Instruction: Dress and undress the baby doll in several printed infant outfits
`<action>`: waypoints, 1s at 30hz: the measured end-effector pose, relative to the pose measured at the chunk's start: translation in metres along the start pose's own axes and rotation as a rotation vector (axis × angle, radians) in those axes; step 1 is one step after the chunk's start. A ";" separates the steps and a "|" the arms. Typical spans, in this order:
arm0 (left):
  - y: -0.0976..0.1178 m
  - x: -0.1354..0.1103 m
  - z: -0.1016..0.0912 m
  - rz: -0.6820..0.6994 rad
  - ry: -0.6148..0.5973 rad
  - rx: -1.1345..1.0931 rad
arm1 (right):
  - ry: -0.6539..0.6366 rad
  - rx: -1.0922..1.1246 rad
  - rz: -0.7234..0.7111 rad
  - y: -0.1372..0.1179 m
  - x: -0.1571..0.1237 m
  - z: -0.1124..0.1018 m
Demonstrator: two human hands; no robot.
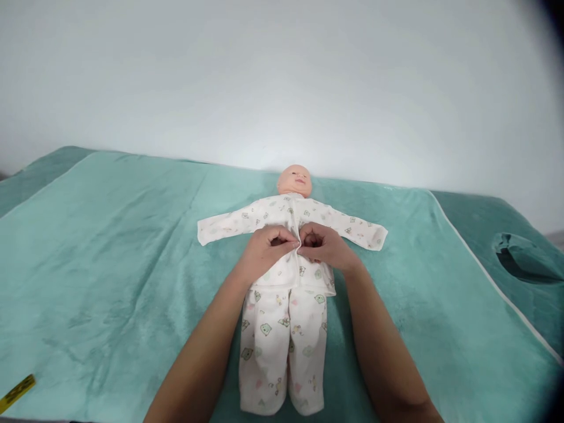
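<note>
White doll top (285, 271), forearms (200, 346) angled inward, left hand (266, 249) and right hand (329, 248) close together, fingers (285, 247) pinching its front.

**Q:** ok so what are you actually working on there?

**Me:** a wide platform (467, 211), honestly can't say bed or table with it all wrapped up. dark green cover (480, 226) underneath, and I've got a lighter green blanket (132, 282) over most of it, white edging, kinda wrinkly on my left.

**Q:** and that thing on the far right?

**Me:** an oval dip or opening (526, 258) in the dark part, past the blanket's edge. can't tell which.

**Q:** what's lying on the blanket?

**Me:** a doll (294, 179) on its back, head away from me, in a printed white top (288, 214), sleeves spread wide, and matching trousers (273, 341). plus a yellow strip (17, 393) with dark markings at my near left corner.
</note>
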State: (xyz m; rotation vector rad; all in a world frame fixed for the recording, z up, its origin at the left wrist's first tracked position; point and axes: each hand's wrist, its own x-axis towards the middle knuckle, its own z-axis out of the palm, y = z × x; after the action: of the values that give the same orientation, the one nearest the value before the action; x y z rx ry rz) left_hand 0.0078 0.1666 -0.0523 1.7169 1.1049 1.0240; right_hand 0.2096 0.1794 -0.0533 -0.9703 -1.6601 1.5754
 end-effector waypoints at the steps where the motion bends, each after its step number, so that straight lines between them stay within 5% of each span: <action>1: 0.000 0.000 0.000 0.006 -0.001 0.002 | -0.011 0.000 -0.001 -0.001 0.000 0.000; 11: 0.007 -0.003 -0.009 -0.003 -0.158 0.055 | 0.008 0.008 0.021 0.003 0.000 -0.001; 30: 0.004 -0.002 -0.007 0.052 -0.118 0.081 | -0.016 0.007 0.084 0.003 0.000 -0.003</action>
State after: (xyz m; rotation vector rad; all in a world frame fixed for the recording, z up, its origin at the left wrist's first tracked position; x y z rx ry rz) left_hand 0.0016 0.1653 -0.0466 1.8551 1.0439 0.9081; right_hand 0.2125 0.1813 -0.0556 -1.0386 -1.6424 1.6464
